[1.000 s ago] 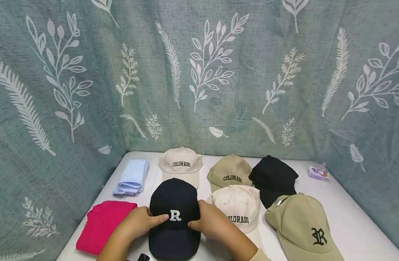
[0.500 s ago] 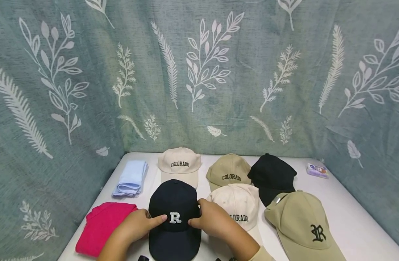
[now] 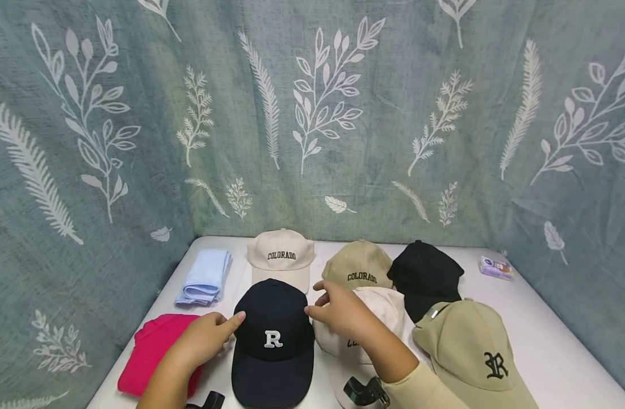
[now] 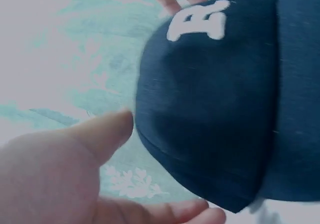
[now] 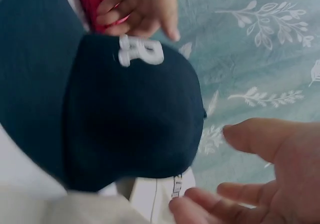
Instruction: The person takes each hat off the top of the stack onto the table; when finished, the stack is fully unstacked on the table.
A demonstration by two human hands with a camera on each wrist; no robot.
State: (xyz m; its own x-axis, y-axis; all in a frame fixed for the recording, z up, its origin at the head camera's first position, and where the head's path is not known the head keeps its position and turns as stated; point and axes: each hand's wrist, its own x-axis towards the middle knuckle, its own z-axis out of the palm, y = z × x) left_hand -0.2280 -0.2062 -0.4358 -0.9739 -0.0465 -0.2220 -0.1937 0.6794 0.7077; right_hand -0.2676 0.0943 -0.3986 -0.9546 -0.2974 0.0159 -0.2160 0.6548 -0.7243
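A navy baseball cap [image 3: 273,309] with a white letter R sits on the white table in the head view, its brim toward me. My left hand [image 3: 206,336] is at the cap's left side with thumb and fingers spread; the left wrist view shows the thumb [image 4: 112,129] beside the crown. On the other side, my right hand [image 3: 343,309] has its fingers extended, apart from the crown in the right wrist view. It hovers over a cream COLORADO cap [image 3: 389,307] and partly hides it.
Behind stand another cream COLORADO cap [image 3: 281,244], a khaki COLORADO cap [image 3: 357,262] and a black cap [image 3: 427,275]. A khaki R cap [image 3: 473,335] lies right. Folded pink cloth [image 3: 154,346] and light blue cloth [image 3: 202,278] lie left; a small purple packet [image 3: 496,268] sits far right.
Both hands held the navy cap by its sides earlier, thumbs on its front. Now they have let go and drawn apart, the right one rising up and rightward. The cap stays in place.
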